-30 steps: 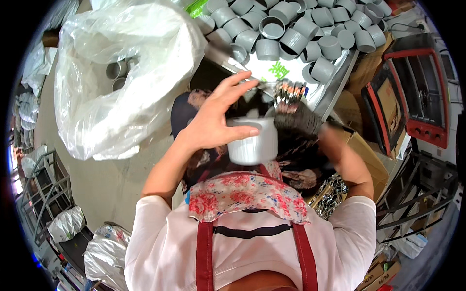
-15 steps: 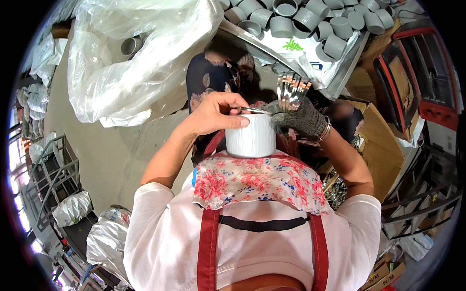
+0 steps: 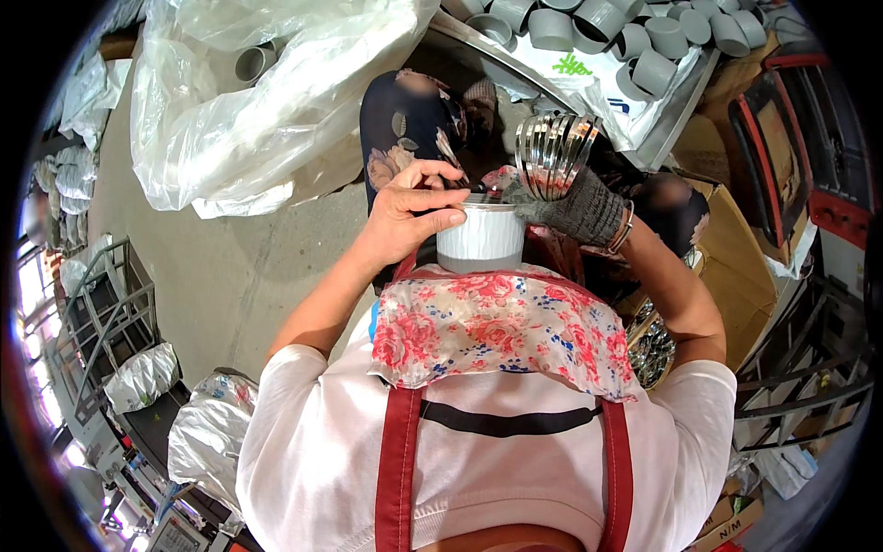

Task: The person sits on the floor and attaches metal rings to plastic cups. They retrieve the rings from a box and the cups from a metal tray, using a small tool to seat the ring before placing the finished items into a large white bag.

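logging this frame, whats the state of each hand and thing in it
left hand: bare, gripping the rim of the grey fitting
right hand: gloved, holding the metal rings
grey fitting: upright, open end up
metal rings: stacked, fanned out
clear plastic bag: open, slumped on the floor

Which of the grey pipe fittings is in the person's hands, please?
The pale grey fitting at the chest, gripped by the bare left hand; the other fittings sit untouched on the table.

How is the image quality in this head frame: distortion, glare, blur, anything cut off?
Head view: strong fisheye with black corners, and the table edge bends. Glare flares on the stack of metal rings in the gloved right hand and on the clear plastic bag. The left hand and white cup are sharp. Bright window light washes out the left rim.
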A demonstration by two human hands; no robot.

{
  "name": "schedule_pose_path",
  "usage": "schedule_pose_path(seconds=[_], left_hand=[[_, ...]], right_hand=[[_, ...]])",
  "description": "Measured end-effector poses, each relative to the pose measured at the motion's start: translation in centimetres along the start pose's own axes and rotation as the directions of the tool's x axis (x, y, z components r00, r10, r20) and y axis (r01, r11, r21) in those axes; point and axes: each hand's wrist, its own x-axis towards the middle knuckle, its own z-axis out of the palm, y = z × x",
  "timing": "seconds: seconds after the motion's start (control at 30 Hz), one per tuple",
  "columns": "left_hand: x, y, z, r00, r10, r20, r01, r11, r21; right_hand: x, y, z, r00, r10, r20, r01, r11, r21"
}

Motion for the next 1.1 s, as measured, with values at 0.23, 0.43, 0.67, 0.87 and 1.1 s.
schedule_pose_path(seconds=[0.23,0.43,0.67,0.87,1.1], left_hand=[[0.9,-2.8,0.3,0.977,-0.214,-0.028,0.191,0.917,-0.351],[1.4,-1.0,0.5,0.910,-0.379,0.167,0.393,0.664,-0.637],[1.9,2.0,0.7,0.866,-0.401,0.298,0.455,0.386,-0.803],[2.6,2.3,1.7,0.858,-0.446,0.257,0.468,0.468,-0.750],[3.8,4.0,0.4,0.910,-0.402,0.103,0.370,0.673,-0.640]], right_hand=[[0.4,1.1,-1.7,0.944,0.246,0.219,-0.233,0.969,-0.082],[-1.6,1.0,-0.8,0.985,0.155,0.079,-0.154,0.988,-0.014],[-2.3,-1.4,1.2,0.857,0.306,-0.415,-0.332,0.943,0.011],[-1.3,-2.1,1.2,0.871,0.450,-0.198,-0.389,0.877,0.284],[1.4,-3.5,-1.1,0.999,-0.019,-0.037,0.013,0.984,-0.176]])
